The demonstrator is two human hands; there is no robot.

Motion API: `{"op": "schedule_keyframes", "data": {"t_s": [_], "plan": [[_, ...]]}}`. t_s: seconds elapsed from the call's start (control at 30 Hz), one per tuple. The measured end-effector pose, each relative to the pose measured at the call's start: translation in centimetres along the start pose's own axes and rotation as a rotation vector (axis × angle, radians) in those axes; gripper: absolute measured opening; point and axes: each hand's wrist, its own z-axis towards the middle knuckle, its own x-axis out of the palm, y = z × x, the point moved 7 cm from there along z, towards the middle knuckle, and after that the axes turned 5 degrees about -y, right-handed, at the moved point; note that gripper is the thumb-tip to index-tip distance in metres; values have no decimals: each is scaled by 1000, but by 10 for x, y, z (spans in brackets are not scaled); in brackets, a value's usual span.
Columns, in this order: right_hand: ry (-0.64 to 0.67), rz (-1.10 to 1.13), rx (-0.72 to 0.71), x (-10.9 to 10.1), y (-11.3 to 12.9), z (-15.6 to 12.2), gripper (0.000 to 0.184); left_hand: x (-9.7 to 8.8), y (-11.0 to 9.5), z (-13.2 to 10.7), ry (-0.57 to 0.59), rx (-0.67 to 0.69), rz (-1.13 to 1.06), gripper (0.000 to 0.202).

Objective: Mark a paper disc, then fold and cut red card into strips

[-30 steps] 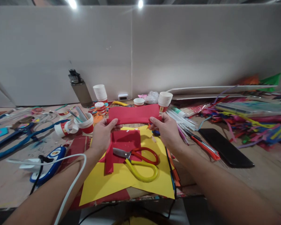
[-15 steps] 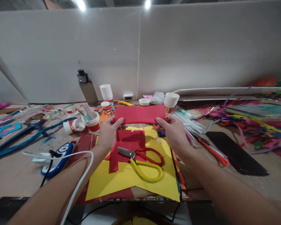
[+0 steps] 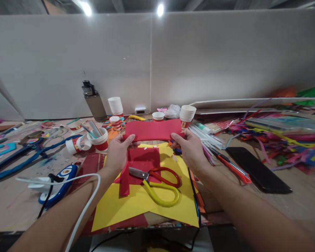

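Note:
A strip of red paper is stretched level between my two hands, its lower edge folded over. My left hand pinches its left end between thumb and fingers. At the other end, my right hand grips it the same way. Below the strip lie a piece of red paper, a narrow red strip and yellow paper. A pair of scissors, with one red and one yellow handle, rests on these sheets, blades pointing left.
Paper cups and a bottle stand left of centre. A blue gadget with a white cable lies near my left forearm. On the right are a red utility knife, a black phone and colourful craft stems.
The whole view has shifted slightly, so everything sits a little further left and lower. Both hands still hold the red paper strip in much the same pose.

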Motion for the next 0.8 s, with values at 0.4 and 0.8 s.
{"op": "schedule_keyframes", "data": {"t_s": [0.4,0.8], "plan": [[2,-42,-43,0,6,-2,29,-3,2,1,-22,14,10,32],[-3,-31,-3,0,0,-1,29,-3,0,1,-41,31,-23,37]]}}
